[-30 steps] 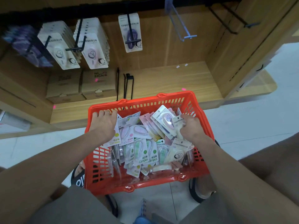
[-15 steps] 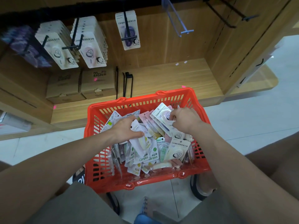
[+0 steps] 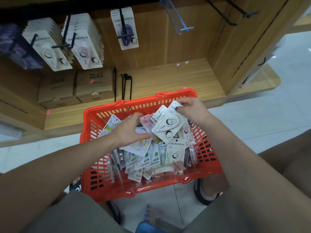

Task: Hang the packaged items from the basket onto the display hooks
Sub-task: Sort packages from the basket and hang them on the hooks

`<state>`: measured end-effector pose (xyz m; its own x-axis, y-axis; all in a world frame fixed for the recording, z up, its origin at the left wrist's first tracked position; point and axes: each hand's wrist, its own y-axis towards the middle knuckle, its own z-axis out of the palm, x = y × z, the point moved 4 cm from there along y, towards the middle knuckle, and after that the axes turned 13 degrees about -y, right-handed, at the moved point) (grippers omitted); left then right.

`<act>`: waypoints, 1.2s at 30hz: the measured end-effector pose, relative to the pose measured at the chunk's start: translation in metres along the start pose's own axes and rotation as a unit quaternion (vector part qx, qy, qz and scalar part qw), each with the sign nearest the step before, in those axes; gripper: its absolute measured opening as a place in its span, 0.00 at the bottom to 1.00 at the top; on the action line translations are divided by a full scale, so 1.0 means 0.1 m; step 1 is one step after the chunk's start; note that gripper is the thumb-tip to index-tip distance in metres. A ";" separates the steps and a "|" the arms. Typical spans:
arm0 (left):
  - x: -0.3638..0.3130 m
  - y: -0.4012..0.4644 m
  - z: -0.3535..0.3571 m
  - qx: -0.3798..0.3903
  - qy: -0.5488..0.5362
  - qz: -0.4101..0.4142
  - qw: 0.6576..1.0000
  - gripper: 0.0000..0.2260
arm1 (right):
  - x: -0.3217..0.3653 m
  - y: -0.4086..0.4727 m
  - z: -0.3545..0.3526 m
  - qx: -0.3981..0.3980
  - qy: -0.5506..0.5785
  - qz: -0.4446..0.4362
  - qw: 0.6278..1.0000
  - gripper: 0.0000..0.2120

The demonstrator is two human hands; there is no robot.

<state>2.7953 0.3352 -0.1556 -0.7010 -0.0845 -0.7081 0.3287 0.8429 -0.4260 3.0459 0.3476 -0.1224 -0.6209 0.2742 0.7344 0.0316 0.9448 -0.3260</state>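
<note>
Packs (image 3: pixel 152 153) mostly unhung, heaped in the basket (image 3: pixel 139 105) below the hooks (image 3: pixel 184 28).
Right hand (image 3: pixel 193 110) pinches a cream pack (image 3: pixel 170 126) by its top corner, raised over the heap; left hand (image 3: pixel 130 130) rests among the packs, fingers loosely curved, grip unclear; three hooks carry stock, one near-bare; others stand bare; most hanging remains.

One red basket (image 3: pixel 208 158), two cardboard boxes (image 3: pixel 94 84), two hands (image 3: pixel 129 130), three filled hooks (image 3: pixel 125 36)

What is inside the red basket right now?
The red basket holds a loose heap of carded packets; both hands reach in. Lower layers and the basket floor are covered.
</note>
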 end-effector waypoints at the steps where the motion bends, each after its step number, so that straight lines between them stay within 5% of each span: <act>1: -0.10 0.00 0.03 0.017 -0.081 -0.008 0.997 0.44 | 0.02 -0.01 0.05 0.028 0.032 0.002 0.999 0.10; 4: -0.31 0.02 0.08 0.051 -0.220 -0.046 0.973 0.33 | 0.06 -0.08 0.33 0.105 0.102 0.020 0.989 0.09; 8: -0.31 0.05 0.13 0.042 -0.219 -0.054 0.973 0.16 | -0.07 -0.13 0.51 0.134 0.220 0.127 0.958 0.05; 11: -0.20 0.05 0.13 0.038 -0.190 -0.073 0.978 0.13 | -0.39 -0.18 0.45 0.182 -0.018 0.201 0.962 0.07; 14: -0.09 0.03 0.14 0.045 -0.176 -0.100 0.978 0.13 | -0.62 -0.32 0.49 0.218 -0.221 0.206 0.928 0.15; 21: -0.08 -0.03 0.27 0.091 -0.155 -0.108 0.978 0.12 | -0.97 -0.36 0.78 0.104 -0.084 0.260 0.956 0.41; 23: -0.07 -0.05 0.31 0.098 -0.131 -0.098 0.982 0.16 | -0.95 -0.36 0.79 0.111 -0.080 0.240 0.961 0.42; 28: 0.01 -0.03 0.27 0.056 -0.039 -0.067 0.995 0.20 | -0.54 -0.50 0.75 0.236 -0.197 0.099 0.946 0.18; 33: 0.04 0.00 0.21 0.029 -0.018 -0.042 0.999 0.23 | -0.23 -0.73 0.97 0.363 -0.328 0.013 0.872 0.15; 36: 0.01 -0.02 0.22 0.030 0.012 -0.010 0.999 0.23 | -0.21 -0.80 1.06 0.382 -0.374 0.001 0.845 0.30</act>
<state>2.8081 0.3217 -0.1677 -0.7223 -0.0886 -0.6858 0.3511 0.8074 -0.4741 2.9736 0.2476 -0.1746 -0.9519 -0.1850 0.2444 -0.3043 0.4744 -0.8261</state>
